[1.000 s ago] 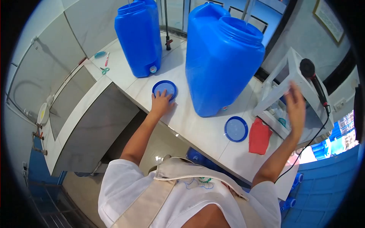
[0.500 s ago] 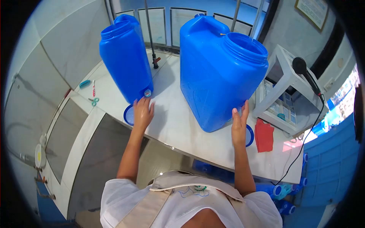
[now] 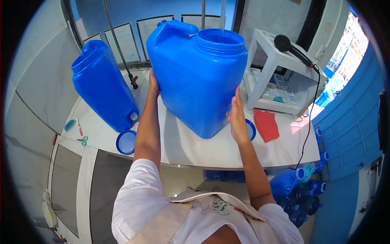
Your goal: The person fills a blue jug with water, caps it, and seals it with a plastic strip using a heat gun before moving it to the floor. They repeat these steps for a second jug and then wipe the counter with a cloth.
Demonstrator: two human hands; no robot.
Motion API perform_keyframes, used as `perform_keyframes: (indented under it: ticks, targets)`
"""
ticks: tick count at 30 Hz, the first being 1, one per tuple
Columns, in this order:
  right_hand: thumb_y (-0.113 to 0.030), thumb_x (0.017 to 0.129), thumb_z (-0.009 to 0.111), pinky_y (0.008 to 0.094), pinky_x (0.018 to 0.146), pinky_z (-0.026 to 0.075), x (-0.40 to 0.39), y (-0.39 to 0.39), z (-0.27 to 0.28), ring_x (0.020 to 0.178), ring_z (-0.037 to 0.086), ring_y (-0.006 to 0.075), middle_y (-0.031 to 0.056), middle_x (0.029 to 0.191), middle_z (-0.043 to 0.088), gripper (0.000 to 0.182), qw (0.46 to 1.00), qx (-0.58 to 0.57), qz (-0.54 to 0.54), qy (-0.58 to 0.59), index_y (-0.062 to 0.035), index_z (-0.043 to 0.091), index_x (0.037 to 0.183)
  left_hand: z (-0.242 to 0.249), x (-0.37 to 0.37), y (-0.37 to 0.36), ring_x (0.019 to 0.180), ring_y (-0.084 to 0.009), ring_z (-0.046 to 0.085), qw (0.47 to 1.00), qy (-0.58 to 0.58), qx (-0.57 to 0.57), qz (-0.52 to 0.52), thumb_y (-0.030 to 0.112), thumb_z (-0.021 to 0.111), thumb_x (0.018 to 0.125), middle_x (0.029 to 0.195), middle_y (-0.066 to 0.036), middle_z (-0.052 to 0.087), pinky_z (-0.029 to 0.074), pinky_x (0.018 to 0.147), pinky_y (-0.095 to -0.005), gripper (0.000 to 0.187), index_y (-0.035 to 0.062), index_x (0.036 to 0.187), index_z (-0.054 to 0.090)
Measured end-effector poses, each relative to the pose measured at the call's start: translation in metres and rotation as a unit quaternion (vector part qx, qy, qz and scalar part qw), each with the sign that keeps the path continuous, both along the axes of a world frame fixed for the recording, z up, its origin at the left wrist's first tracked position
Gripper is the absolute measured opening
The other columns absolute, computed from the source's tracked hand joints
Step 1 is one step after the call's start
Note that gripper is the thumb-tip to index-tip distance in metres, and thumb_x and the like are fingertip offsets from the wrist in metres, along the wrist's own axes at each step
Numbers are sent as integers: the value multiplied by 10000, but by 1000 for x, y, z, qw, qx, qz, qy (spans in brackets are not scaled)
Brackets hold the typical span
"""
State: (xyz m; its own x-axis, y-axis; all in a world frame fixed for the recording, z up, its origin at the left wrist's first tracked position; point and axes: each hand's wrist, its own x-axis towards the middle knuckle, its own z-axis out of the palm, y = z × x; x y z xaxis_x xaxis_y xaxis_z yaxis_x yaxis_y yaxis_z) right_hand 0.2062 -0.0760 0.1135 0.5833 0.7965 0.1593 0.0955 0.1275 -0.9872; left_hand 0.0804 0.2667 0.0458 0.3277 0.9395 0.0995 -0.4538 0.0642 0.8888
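A large blue plastic jerrycan (image 3: 195, 85) stands on the white counter, its wide threaded mouth uncovered. A clear, thin upright tube or stream (image 3: 223, 18) runs down into that mouth. Flat against the jerrycan's left side lies my left hand (image 3: 153, 84), its fingers partly hidden behind the edge. On the opposite side my right hand (image 3: 237, 120) is open, fingers stretched along the wall. A second, narrower-looking blue jerrycan (image 3: 103, 87) stands uncapped to the left, with a small tap fitting (image 3: 133, 116) low down. One round blue lid (image 3: 126, 142) rests before it; another blue lid (image 3: 251, 129) is beside my right hand.
A red cloth (image 3: 266, 125) lies right of the lid. Behind it stands a white open cabinet (image 3: 260, 87) with a black corded handheld device (image 3: 289, 45) on top. Scissors (image 3: 83, 140) and small items lie at left. Blue containers (image 3: 286, 181) stand below the counter.
My left hand has left the smaller jerrycan's base and moved right to the large jerrycan's side. My right hand stays by the large one. The view has shifted right; a clear line now enters the mouth.
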Motion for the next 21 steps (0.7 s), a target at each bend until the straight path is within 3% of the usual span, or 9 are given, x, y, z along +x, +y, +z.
perform_keyframes:
  ticks: [4, 7, 9, 13, 15, 16, 18, 20, 21]
  targets:
    - [-604, 902, 257, 579, 1050, 101, 28, 2, 3, 1380, 9, 298, 58, 1508, -9, 675, 999, 9, 37, 35, -261, 55, 1446, -18, -24, -17, 984, -232, 548, 998, -1, 7, 58, 406, 265, 913, 1048, -124, 585, 427, 879, -347, 501, 22, 1087, 536]
    - [-611, 898, 257, 583, 1053, 84, 56, 5, 6, 1380, -2, 297, 78, 1506, -38, 686, 990, 45, 121, 58, -249, 62, 1447, -15, -45, -72, 942, -241, 574, 977, -17, -12, 211, 356, 255, 907, 1044, -139, 597, 436, 861, -346, 487, 9, 1101, 537]
    - [-692, 852, 230, 425, 1100, 94, 78, 9, 6, 1382, 42, 254, 117, 1496, 83, 782, 984, 51, 162, 51, -211, 77, 1449, -6, -50, -126, 976, -246, 560, 965, -39, -17, 257, 349, 256, 906, 1070, -140, 586, 431, 875, -360, 480, 8, 1106, 529]
    - [-671, 867, 236, 408, 1095, 141, 114, 40, -3, 1371, 114, 248, 127, 1482, 141, 775, 971, 29, 213, 103, -166, 131, 1444, -8, -55, -224, 1038, -251, 533, 949, -81, 2, 304, 345, 245, 908, 1143, -134, 552, 409, 918, -363, 492, 3, 1154, 499]
    - [-609, 899, 250, 397, 1046, 275, 126, 52, -3, 1284, 322, 247, 153, 1401, 322, 712, 961, 45, 237, 138, -104, 273, 1399, -9, -43, -267, 1025, -247, 539, 932, -108, -8, 346, 329, 233, 922, 1128, -123, 561, 415, 907, -348, 482, 5, 1156, 503]
    - [-609, 899, 250, 397, 1046, 275, 134, 62, -7, 1284, 322, 247, 153, 1401, 322, 712, 957, 42, 251, 138, -104, 273, 1399, -11, -33, -290, 1012, -242, 545, 917, -133, -19, 375, 312, 220, 936, 1113, -112, 571, 421, 895, -332, 473, 8, 1159, 506]
    - [-501, 925, 295, 361, 925, 415, 145, 84, -11, 1072, 516, 225, 141, 1198, 521, 582, 938, 64, 259, 222, -53, 444, 1265, -11, -11, -331, 1083, -244, 499, 908, -115, 13, 402, 337, 223, 945, 1196, -113, 515, 383, 943, -345, 478, 18, 1221, 449]
    - [-454, 923, 320, 350, 870, 447, 149, 101, -5, 1000, 543, 221, 129, 1123, 550, 515, 928, 42, 277, 246, -58, 483, 1209, -15, 9, -365, 1154, -246, 454, 901, -96, 47, 420, 361, 225, 954, 1280, -115, 459, 345, 991, -358, 496, 29, 1283, 392]
    - [-408, 922, 345, 339, 815, 478, 154, 107, -1, 928, 570, 217, 117, 1049, 578, 450, 922, 20, 283, 264, -64, 521, 1153, -19, 20, -381, 1222, -257, 363, 890, -42, 36, 452, 389, 212, 962, 1352, -131, 331, 300, 1021, -356, 526, 29, 1339, 287]
